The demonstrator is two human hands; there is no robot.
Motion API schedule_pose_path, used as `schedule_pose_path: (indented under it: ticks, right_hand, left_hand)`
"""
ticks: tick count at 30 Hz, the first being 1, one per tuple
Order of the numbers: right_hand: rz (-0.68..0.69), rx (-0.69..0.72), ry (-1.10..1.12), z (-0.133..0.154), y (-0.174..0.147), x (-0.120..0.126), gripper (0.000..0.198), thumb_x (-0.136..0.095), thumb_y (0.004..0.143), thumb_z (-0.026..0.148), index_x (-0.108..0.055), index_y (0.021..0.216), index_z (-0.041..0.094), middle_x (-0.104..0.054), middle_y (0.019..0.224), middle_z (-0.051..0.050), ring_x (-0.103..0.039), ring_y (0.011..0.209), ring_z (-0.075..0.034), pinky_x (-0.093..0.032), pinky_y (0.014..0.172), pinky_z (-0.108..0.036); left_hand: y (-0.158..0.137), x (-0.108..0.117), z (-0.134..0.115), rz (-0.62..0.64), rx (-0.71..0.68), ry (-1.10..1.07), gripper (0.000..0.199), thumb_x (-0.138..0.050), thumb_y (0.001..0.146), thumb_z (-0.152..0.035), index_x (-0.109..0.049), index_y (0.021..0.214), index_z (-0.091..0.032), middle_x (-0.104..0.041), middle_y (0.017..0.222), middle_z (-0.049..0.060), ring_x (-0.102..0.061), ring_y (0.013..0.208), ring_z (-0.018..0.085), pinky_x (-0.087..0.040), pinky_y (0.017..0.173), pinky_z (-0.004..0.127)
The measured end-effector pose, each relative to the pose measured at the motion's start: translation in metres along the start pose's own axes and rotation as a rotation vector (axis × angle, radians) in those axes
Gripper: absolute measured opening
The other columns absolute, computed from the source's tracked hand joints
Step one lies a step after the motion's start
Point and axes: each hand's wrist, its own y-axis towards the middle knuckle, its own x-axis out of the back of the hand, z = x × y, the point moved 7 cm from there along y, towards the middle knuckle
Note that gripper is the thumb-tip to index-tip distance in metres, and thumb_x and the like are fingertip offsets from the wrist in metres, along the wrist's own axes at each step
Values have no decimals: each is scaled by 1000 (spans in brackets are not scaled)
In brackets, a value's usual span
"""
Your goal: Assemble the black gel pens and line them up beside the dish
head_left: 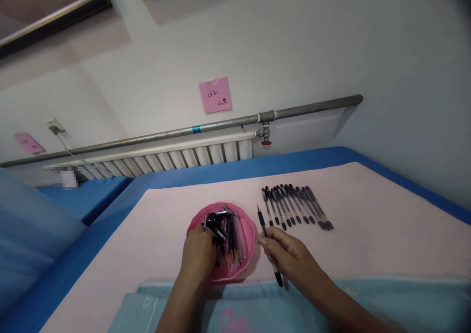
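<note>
Pale blue fabric: a soft, hanging-looking stretch (33, 235) beside the left edge of the blue-covered surface (176, 178).
Radiator: white and ribbed (200, 156), against the wall past the far edge, with a metal pipe (158, 139) running above it.
Left hand: reached over the left rim of the bowl (198, 249), fingers down among the contents; they are largely hidden, so I cannot tell whether its grip is apart or together, or on what.
Pink note: taped to the wall above the pipe (215, 95), handwritten.
Pink bowl: scalloped rim (251, 242), standing near the middle of the near edge, on the pale pink sheet (386, 220) that covers most of the surface.
Bowl contents: a jumble of clear tubes and black pen parts (231, 232).
Held pen: just right of the bowl (261, 219), tilted, its thin tip towards the far edge and its black end towards the near edge.
Right hand: grip clamped on the held pen around its middle, between thumb and fingers (289, 254).
Pen row: black-ended clear pens (290, 204) side by side beyond the right hand, nearer the far edge, all slanting alike; those at the right end lie closest together.
Light blue cloth: along the near edge (397, 303), below both hands.
</note>
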Motion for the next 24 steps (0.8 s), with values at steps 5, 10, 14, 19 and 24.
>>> schedule_pose_path:
  ticks: [5, 10, 14, 19, 24]
  right_hand:
    - [-1, -17, 31, 3, -2, -3, 30, -49, 82, 39, -35, 61, 23, -35, 51, 8, -35, 47, -10, -31, 46, -23]
    - [-3, -18, 30, 4, -1, -4, 30, -49, 80, 41, -35, 61, 23, -34, 51, 7, -34, 48, -10, -30, 48, -23]
    - [31, 2, -10, 1, -1, -7, 29, -47, 82, 39, -34, 62, 23, -33, 52, 7, -33, 48, -10, -28, 47, -23]
    - [189, 84, -148, 0, -9, -25, 26, -48, 82, 33, -38, 62, 21, -35, 56, 6, -34, 52, -9, -27, 49, -21]
    - [214, 78, -208, -9, -16, -34, 30, -52, 81, 39, -41, 60, 20, -38, 54, 7, -33, 50, -9, -27, 48, -20]
  left_hand:
    - [1, 1, 1, -65, 24, 57, 32, -49, 63, -3, -70, 83, -17, -65, 96, 13, -57, 87, 27, -38, 76, 35]
    - [3, -1, 2, -95, -1, -18, 24, -50, 66, -6, -70, 75, -17, -65, 92, 13, -58, 85, 26, -38, 75, 34]
    - [6, 1, 7, -74, 8, -168, 17, -51, 66, -11, -67, 69, -17, -64, 87, 10, -58, 81, 24, -38, 72, 32]
    - [2, 2, 8, 34, 97, -866, 9, -60, 69, -25, -59, 73, -17, -59, 62, -1, -54, 58, 13, -41, 57, 24]
    - [-7, -12, -10, 233, 230, -1506, 29, -77, 57, -27, -60, 76, -14, -62, 64, 0, -57, 55, 9, -45, 53, 21]
